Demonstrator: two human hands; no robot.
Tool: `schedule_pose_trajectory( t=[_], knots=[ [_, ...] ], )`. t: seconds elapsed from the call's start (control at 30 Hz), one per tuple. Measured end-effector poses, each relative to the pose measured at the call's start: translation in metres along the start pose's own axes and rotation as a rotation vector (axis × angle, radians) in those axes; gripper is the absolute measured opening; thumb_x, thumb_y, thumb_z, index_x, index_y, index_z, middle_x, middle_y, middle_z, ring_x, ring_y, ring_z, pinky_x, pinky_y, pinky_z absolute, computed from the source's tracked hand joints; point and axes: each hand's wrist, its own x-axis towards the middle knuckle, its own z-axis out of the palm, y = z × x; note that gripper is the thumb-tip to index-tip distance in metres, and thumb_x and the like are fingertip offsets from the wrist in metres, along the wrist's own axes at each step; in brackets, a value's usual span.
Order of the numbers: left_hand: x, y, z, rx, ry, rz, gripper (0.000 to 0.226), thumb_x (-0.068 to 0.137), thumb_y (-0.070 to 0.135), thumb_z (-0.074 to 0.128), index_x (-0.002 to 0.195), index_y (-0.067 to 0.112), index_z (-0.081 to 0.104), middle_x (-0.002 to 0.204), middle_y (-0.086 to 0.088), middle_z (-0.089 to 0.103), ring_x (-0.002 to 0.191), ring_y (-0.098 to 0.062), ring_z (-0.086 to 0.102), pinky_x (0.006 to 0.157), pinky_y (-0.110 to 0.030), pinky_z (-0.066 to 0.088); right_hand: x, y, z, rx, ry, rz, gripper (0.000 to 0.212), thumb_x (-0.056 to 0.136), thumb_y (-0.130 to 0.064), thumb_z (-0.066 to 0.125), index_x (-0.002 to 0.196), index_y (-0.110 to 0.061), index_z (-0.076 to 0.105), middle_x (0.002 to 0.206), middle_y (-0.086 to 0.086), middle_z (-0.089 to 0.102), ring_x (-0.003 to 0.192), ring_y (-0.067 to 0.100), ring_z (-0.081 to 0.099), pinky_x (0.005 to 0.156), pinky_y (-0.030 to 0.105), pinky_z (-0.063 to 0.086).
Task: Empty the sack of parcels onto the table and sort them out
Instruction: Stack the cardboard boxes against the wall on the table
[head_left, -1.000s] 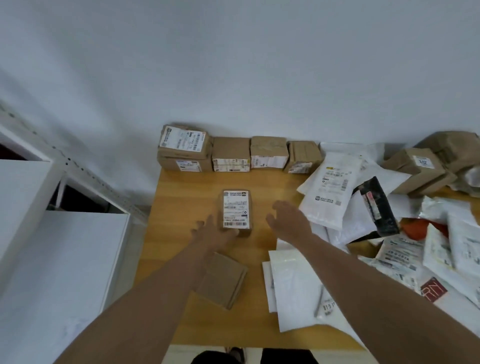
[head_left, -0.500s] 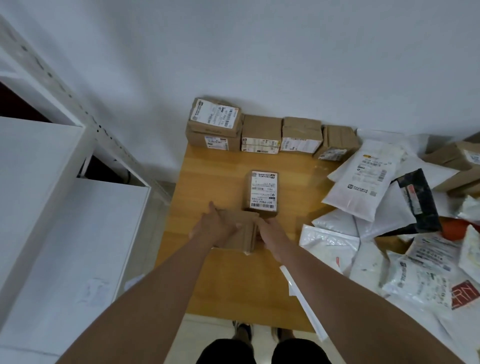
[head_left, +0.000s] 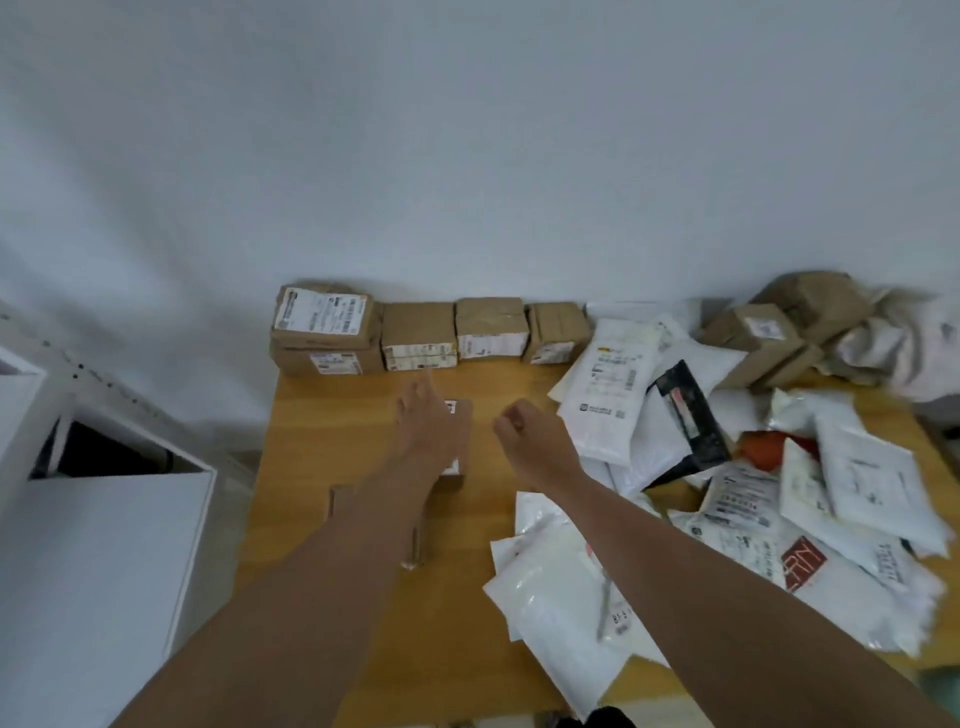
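Since a moment ago our left hand (head_left: 428, 421) has reached forward, fingers spread over the labelled box (head_left: 457, 441); our right hand (head_left: 530, 436) is curled on nothing beside it. Mailers (head_left: 613, 395) lie right of that box on the bench (head_left: 322, 447).

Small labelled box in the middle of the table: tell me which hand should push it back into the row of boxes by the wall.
Left. The left hand lies flat-fingered over the small labelled box, in line with the row of boxes. The right hand hangs curled beside it, holding nothing visible.
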Motion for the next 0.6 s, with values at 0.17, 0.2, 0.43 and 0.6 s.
schedule_pose_trajectory(
  t=[0.17,0.2,0.43,0.6],
  knots=[
    [-0.010,0.096,0.036,-0.018,0.048,0.196,0.042,0.096,0.025,0.047,0.136,0.015,0.040,0.116,-0.008,0.061,0.093,-0.019,0.057,0.076,-0.031,0.049,0.017,0.032,-0.096,-0.030,0.198,-0.064,0.017,0.092,-0.022,0.052,0.088,-0.008,0.061,0.083,0.005,0.065,0.077,0.021,0.059,0.069,0.035,0.046],
    [-0.013,0.113,0.046,-0.021,0.033,0.230,0.034,0.098,0.027,0.046,0.130,0.015,0.044,0.101,-0.004,0.064,0.078,-0.014,0.056,0.064,-0.027,0.046,0.020,0.044,-0.114,-0.038,0.235,-0.071,0.017,0.092,-0.022,0.052,0.089,-0.009,0.061,0.084,0.004,0.065,0.078,0.020,0.058,0.068,0.034,0.044],
    [-0.022,0.231,0.146,-0.083,0.001,0.313,0.027,0.095,0.036,0.047,0.113,0.020,0.058,0.076,0.002,0.064,0.078,-0.019,0.064,0.073,-0.035,0.054,0.058,0.162,-0.231,-0.001,0.413,-0.004,0.016,0.091,-0.022,0.053,0.093,-0.010,0.063,0.088,0.000,0.064,0.081,0.018,0.058,0.070,0.031,0.044],
    [-0.017,0.300,0.211,-0.052,0.016,0.333,0.028,0.096,0.037,0.045,0.110,0.020,0.061,0.103,-0.004,0.068,0.097,-0.024,0.062,0.079,-0.030,0.046,0.084,0.236,-0.293,0.057,0.468,0.113,0.023,0.089,-0.021,0.053,0.097,-0.004,0.065,0.097,0.010,0.065,0.093,0.027,0.058,0.084,0.041,0.049]
  ],
)
